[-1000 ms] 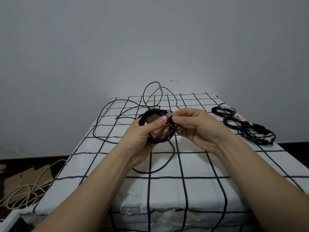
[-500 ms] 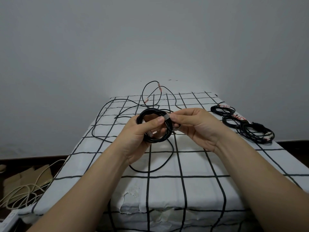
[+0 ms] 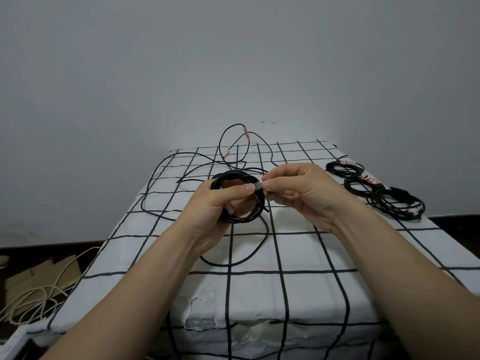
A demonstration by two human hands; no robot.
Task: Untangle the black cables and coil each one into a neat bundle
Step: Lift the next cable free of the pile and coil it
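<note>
Left hand [image 3: 218,203] hides part of the coiled cable [image 3: 237,198].

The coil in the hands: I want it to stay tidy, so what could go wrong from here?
The coil is held only by the left hand while the right hand pinches its grey end; a slip could spring the loops open. Its loose tail trails over the cloth and could snag the uncoiled cables.

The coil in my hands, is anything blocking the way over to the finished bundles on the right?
Nothing visible does. Between the coil and the finished bundles lies only bare checked cloth, though your right hand hides part of it.
</note>
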